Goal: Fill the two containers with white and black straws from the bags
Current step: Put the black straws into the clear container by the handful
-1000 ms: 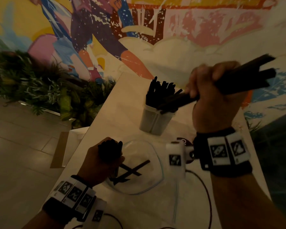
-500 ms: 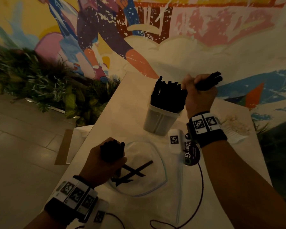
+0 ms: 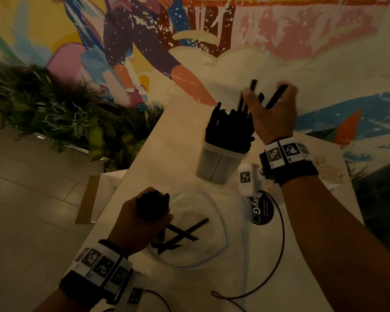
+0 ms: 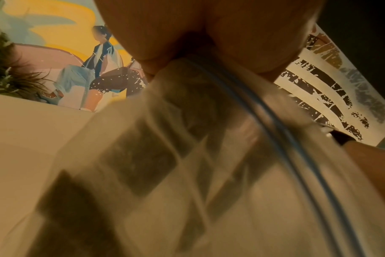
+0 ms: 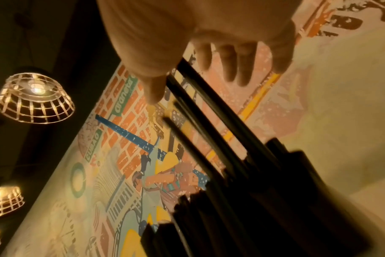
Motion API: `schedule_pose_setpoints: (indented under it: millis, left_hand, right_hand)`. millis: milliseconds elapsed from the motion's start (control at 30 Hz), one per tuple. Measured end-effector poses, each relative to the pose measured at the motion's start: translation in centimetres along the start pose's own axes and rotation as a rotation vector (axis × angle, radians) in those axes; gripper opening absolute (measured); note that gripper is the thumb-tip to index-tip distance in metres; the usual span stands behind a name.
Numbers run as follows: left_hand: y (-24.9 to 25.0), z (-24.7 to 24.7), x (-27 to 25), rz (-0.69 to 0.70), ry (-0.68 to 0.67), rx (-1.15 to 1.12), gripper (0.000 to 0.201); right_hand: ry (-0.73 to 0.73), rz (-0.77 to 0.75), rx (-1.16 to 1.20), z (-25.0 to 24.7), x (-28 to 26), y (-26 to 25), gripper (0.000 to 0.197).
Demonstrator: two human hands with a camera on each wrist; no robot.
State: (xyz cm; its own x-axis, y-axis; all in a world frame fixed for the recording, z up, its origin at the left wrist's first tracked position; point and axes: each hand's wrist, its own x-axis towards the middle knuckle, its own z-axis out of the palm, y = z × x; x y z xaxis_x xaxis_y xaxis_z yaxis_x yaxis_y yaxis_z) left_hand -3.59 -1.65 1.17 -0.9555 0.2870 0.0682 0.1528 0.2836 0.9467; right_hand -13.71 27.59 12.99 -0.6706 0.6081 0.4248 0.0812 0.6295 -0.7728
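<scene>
My right hand [image 3: 273, 113] above container [image 3: 218, 163], far side, fingers spread wide, black straws [image 5: 211, 111] slipping down, ends up. My left hand [image 3: 142, 224] near, gripping straw bunch [image 3: 152, 207] at bag [image 3: 212, 224].

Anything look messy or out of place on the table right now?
A few black straws lie crossed in the clear bag on the table instead of standing in the container. The ones at the right hand lean askew rather than upright.
</scene>
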Motion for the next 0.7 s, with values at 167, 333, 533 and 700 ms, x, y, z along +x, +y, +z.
schedule_pose_setpoints:
  millis: [167,333,533,700]
  left_hand:
    - [-0.2,0.0,0.0,-0.008,0.011,0.022,0.043]
    - [-0.1,0.1,0.2,-0.005,0.018,0.049,0.044]
    - [-0.1,0.2,-0.2,-0.005,0.02,-0.008,0.042]
    - [0.0,0.2,0.1,-0.001,0.009,-0.006,0.045]
  right_hand:
    - [0.255,-0.418,0.058,-0.4,0.9,-1.4,0.084]
    - [-0.312,-0.318,-0.511,2.5,0.9,2.4,0.053]
    - [-0.083,-0.255,-0.2,2.7,0.1,1.2,0.064]
    - [-0.2,-0.456,-0.421,3.6,0.4,-2.0,0.06]
